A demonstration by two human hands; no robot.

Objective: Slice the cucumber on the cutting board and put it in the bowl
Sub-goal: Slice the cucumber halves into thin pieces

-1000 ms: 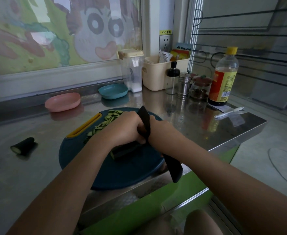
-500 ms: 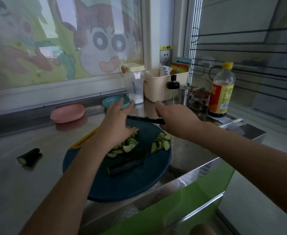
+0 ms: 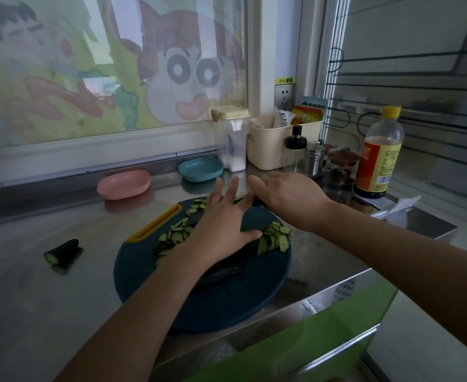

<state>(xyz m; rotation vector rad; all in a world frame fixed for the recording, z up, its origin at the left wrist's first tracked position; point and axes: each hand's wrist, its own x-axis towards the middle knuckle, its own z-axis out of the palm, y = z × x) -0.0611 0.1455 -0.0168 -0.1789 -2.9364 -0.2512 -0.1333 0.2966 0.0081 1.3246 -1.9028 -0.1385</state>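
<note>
A round dark blue cutting board (image 3: 199, 301) with a yellow handle lies on the steel counter. Cucumber slices sit in a heap at its left (image 3: 174, 235) and another at its right (image 3: 278, 238). The uncut dark cucumber piece (image 3: 227, 268) lies mid-board, partly under my left wrist. My left hand (image 3: 221, 224) is spread flat over the board between the two heaps, its fingers straight. My right hand (image 3: 287, 197) is at the board's far edge and holds the black knife (image 3: 256, 202), whose blade is mostly hidden under my left fingers. A pink bowl (image 3: 123, 184) and a teal bowl (image 3: 200, 169) stand behind.
A cut cucumber end (image 3: 61, 252) lies on the counter left of the board. Behind the right hand stand a salt container (image 3: 231, 139), a cream basket (image 3: 276, 144), small shakers (image 3: 313, 158) and a sauce bottle (image 3: 378, 155). The counter edge runs close along the board's near side.
The knife went from upright over the cucumber to lying flat at the board's far edge. My left hand let go of the cucumber, spread its fingers and slid right, towards my right hand.
</note>
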